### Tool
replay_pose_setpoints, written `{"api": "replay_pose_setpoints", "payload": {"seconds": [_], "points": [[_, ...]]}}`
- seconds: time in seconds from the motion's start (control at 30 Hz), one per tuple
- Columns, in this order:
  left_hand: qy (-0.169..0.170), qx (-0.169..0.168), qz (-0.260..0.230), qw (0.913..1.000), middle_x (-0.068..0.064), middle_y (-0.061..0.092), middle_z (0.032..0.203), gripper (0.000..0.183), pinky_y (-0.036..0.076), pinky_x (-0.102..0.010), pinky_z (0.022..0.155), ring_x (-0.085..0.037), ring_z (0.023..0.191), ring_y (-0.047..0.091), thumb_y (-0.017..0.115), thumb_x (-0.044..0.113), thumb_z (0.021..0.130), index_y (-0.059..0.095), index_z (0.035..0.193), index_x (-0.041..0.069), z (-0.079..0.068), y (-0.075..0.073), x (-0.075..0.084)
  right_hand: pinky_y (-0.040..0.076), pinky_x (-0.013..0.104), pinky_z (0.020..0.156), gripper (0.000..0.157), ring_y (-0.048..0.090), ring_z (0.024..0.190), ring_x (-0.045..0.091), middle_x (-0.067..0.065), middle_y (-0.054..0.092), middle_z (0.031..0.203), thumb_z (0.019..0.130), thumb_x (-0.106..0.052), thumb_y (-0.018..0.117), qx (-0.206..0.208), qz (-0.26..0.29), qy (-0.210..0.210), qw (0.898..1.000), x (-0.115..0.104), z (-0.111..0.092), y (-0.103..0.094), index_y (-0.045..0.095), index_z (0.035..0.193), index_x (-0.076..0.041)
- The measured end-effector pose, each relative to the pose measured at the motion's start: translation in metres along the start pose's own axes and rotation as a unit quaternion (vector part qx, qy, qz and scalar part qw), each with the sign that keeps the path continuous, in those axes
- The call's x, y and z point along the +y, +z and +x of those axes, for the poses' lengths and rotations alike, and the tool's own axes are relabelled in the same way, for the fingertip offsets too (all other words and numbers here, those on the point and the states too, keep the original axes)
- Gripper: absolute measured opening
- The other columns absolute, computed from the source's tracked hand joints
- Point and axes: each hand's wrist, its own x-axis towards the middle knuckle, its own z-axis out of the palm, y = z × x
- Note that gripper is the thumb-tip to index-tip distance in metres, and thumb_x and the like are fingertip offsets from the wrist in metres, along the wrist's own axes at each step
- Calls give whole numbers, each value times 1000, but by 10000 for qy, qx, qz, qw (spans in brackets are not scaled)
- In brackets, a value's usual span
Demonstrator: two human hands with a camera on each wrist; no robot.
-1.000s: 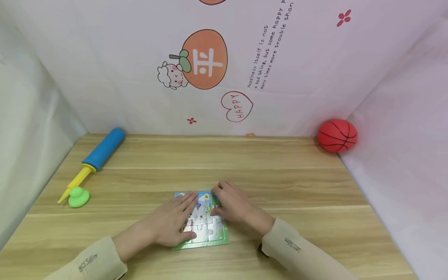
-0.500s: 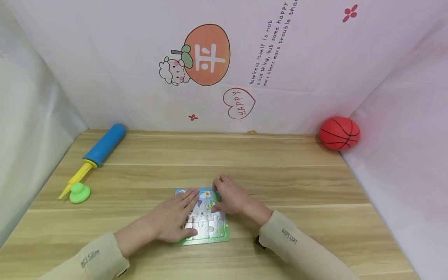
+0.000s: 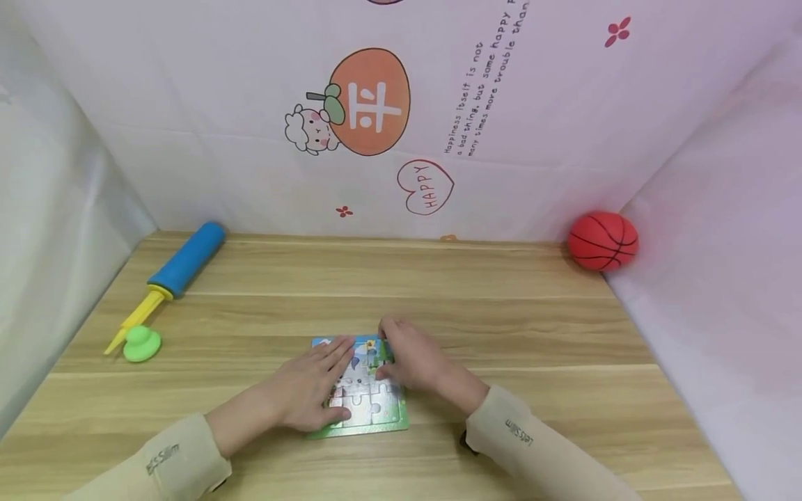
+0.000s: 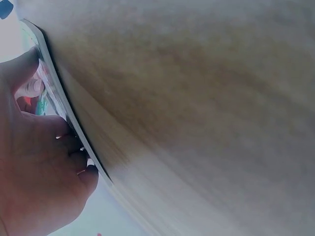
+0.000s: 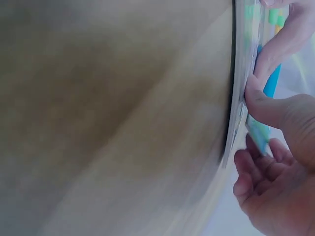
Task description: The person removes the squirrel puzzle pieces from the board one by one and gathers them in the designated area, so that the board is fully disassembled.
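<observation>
A small jigsaw puzzle (image 3: 358, 412) with a blue and green border lies on the table in front of me. My left hand (image 3: 308, 391) rests over its left side, fingers stretched forward and thumb across the lower part. In the left wrist view, the same hand (image 4: 42, 169) lies along the puzzle's edge. At the upper right corner, my right hand (image 3: 416, 358) pinches a puzzle piece between thumb and fingers. The right wrist view shows this puzzle piece (image 5: 259, 132) tilted up from the board, its lower end among the fingers. The left hand covers part of the picture.
A blue and yellow hand pump (image 3: 190, 259) lies at the back left, with a light green knobbed toy (image 3: 142, 344) near its yellow tip. A red toy basketball (image 3: 603, 241) sits in the back right corner. A printed white cloth (image 3: 250, 181) stands behind the wooden table (image 3: 501, 313).
The right hand's fingers have shifted slightly at the upper right corner, and the piece there now looks more tilted. The left hand stays in place on the puzzle.
</observation>
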Motion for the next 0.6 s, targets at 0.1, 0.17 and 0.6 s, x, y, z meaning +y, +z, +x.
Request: {"api": "replay_pose_setpoints", "payload": {"seconds": [0.1, 0.17, 0.6], "points": [[9, -12, -28, 10000, -18, 20, 174, 94, 28, -49, 133, -34, 163, 22, 58, 61, 97, 31, 161, -3, 0, -1, 0, 54, 23, 74, 41, 60, 86, 11, 5, 70, 103, 89, -19, 83, 163, 230, -371, 9989, 2, -5, 0, 54, 116, -10], [16, -16, -28, 10000, -18, 20, 174, 94, 28, -49, 133, -34, 163, 22, 58, 61, 97, 31, 161, -3, 0, 0, 0, 54, 22, 72, 32, 61, 85, 11, 6, 71, 103, 94, -13, 77, 253, 488, -634, 9965, 5, -8, 0, 54, 116, -9], [66, 77, -67, 9999, -19, 19, 174, 94, 29, -51, 132, -36, 163, 23, 58, 60, 97, 31, 161, -3, -1, -1, 5, 51, 19, 63, 19, 59, 74, 10, 15, 67, 90, 92, 7, 69, 1038, 1760, 8, 9789, 122, -56, -56, 57, 106, -1]]}}
